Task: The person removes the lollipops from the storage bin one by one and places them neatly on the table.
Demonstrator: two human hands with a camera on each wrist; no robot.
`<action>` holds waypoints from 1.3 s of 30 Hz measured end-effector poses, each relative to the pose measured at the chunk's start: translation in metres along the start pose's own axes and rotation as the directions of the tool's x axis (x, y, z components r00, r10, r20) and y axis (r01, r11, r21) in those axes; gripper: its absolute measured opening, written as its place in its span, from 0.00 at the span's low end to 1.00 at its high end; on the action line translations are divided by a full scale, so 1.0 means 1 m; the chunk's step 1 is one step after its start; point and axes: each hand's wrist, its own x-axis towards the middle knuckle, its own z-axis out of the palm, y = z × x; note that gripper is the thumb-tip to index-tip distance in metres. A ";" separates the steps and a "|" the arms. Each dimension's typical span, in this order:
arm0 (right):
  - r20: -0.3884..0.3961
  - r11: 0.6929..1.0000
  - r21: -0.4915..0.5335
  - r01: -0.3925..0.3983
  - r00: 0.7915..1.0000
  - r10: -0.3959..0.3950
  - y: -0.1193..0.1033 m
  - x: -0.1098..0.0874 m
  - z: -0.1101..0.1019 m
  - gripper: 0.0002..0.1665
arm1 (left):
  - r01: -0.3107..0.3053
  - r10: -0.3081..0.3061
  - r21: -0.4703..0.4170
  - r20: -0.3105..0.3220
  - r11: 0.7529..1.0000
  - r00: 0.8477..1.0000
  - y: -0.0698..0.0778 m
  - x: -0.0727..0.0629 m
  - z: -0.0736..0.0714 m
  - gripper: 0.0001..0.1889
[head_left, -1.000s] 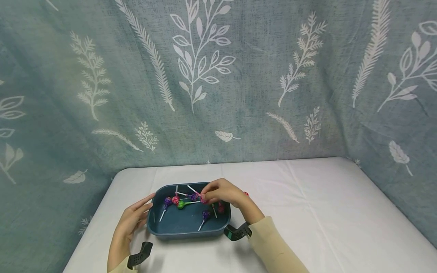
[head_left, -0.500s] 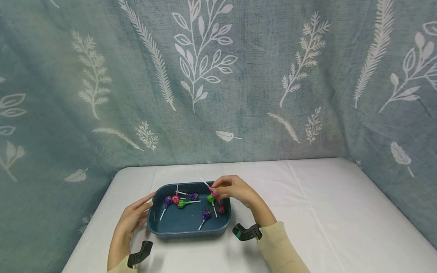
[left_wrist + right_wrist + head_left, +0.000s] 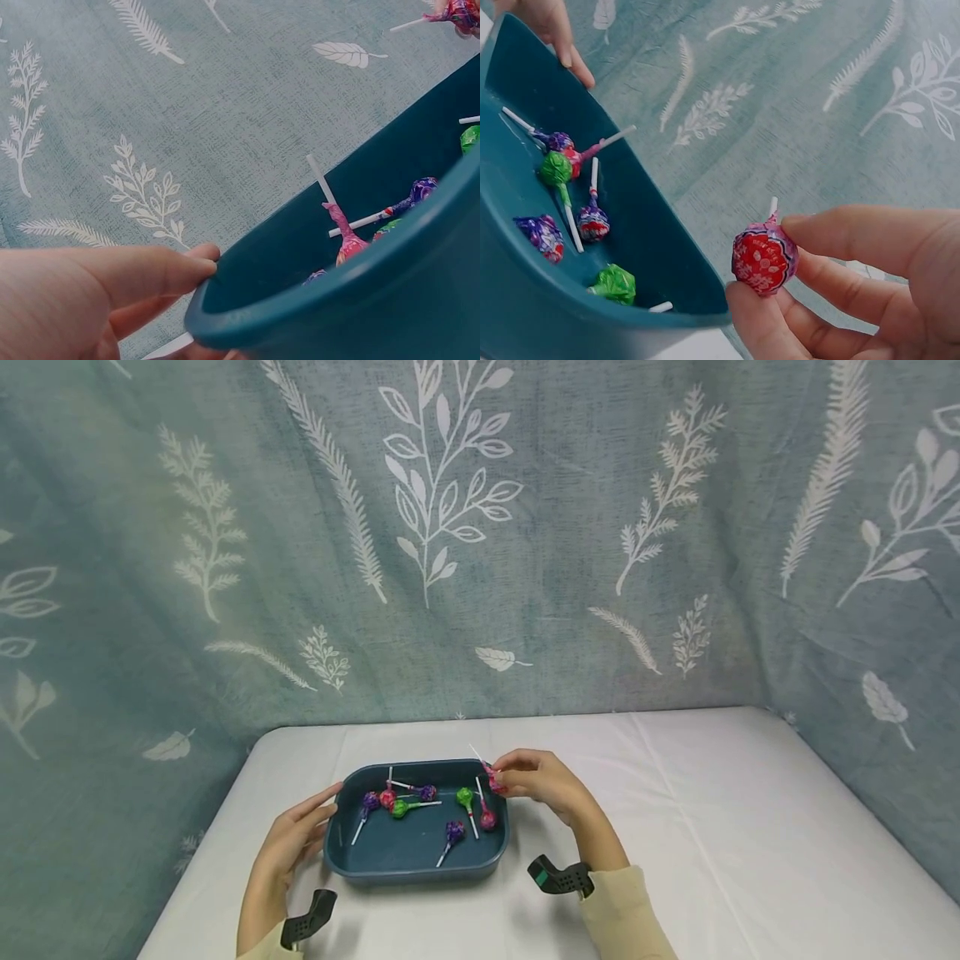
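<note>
In the head view a dark teal plastic bin (image 3: 397, 862) stands on the white cloth. My right hand (image 3: 543, 781) is over its far right corner, pinching a pink-and-red wrapped lollipop (image 3: 763, 259) by its round head between thumb and fingertips, stick pointing up and away. My left hand (image 3: 295, 837) lies along the bin's left side, its fingertips touching the rim at the corner. Inside lie a green lollipop (image 3: 466, 798), a pink lollipop (image 3: 488, 820) near the right wall, and a purple lollipop (image 3: 454, 832) near the front. Several more cluster on the left, among them another green lollipop (image 3: 400, 808).
A white cloth (image 3: 660, 843) covers the table. Behind and beside it hangs a blue-green curtain (image 3: 555, 527) with white leaf prints. Each wrist carries a black band (image 3: 561, 877) below a cream sleeve (image 3: 626, 910).
My right hand has moved right with the lollipop, from above the bin's middle to its right corner, uncovering the green and pink lollipops. My left hand has stayed at the rim.
</note>
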 end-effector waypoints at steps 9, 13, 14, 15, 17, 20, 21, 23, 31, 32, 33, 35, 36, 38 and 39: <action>-0.111 0.998 0.068 0.005 0.994 0.002 0.012 -0.002 -0.012 0.14 | 0.015 -0.015 -0.009 -0.011 1.000 1.000 0.000 0.001 -0.001 0.26; -0.133 0.995 0.096 0.001 0.991 0.011 0.018 -0.001 -0.015 0.13 | 0.014 -0.014 -0.008 -0.018 1.000 1.000 -0.001 0.001 0.001 0.26; -0.138 0.995 0.095 0.003 0.990 0.011 0.019 -0.001 -0.016 0.13 | 0.012 -0.012 -0.007 -0.019 1.000 1.000 -0.001 0.001 0.001 0.26; -0.145 0.996 0.094 0.001 0.989 0.012 0.020 -0.001 -0.017 0.13 | 0.011 -0.011 -0.008 -0.020 1.000 1.000 -0.002 0.001 0.001 0.26; -0.168 0.996 0.090 0.001 0.986 0.014 0.023 -0.001 -0.019 0.12 | 0.010 -0.010 -0.007 -0.021 1.000 1.000 -0.002 0.001 0.000 0.26; -0.207 0.996 0.084 0.008 0.978 0.010 0.024 -0.001 -0.023 0.12 | 0.010 -0.010 -0.010 -0.026 1.000 1.000 -0.002 0.002 0.000 0.26; -0.219 0.996 0.084 0.005 0.976 0.013 0.024 -0.001 -0.025 0.12 | 0.010 -0.011 -0.011 -0.028 1.000 1.000 -0.001 0.002 0.000 0.26; -0.236 0.997 0.072 0.001 0.972 0.016 0.024 -0.001 -0.028 0.13 | 0.011 -0.011 -0.012 -0.035 1.000 0.999 -0.001 0.003 0.000 0.25; -0.276 1.000 0.028 0.014 0.961 -0.006 0.024 0.001 -0.039 0.16 | 0.005 -0.006 -0.019 -0.025 1.000 1.000 0.000 0.004 0.002 0.25; -0.279 0.999 0.030 0.012 0.960 -0.004 0.025 0.002 -0.040 0.16 | 0.007 -0.008 -0.019 -0.024 1.000 1.000 0.000 0.004 0.002 0.25; -0.282 1.000 0.027 0.005 0.959 0.003 0.026 0.003 -0.041 0.16 | 0.009 -0.010 -0.018 -0.024 1.000 1.000 0.000 0.004 0.002 0.25; -0.288 1.000 0.018 -0.011 0.957 0.016 0.028 0.004 -0.042 0.16 | 0.016 -0.016 -0.018 -0.028 1.000 0.999 0.000 0.004 0.002 0.25; -0.292 1.000 0.016 -0.020 0.956 0.024 0.030 0.005 -0.043 0.16 | 0.018 -0.018 -0.016 -0.031 1.000 0.999 0.000 0.003 0.001 0.25; -0.304 0.999 0.011 -0.037 0.952 0.039 0.033 0.007 -0.044 0.16 | 0.022 -0.023 -0.017 -0.036 1.000 0.999 0.001 0.003 0.001 0.25; -0.310 0.999 0.006 -0.044 0.950 0.044 0.034 0.007 -0.045 0.16 | 0.022 -0.022 -0.011 -0.038 1.000 0.999 0.001 0.003 0.000 0.25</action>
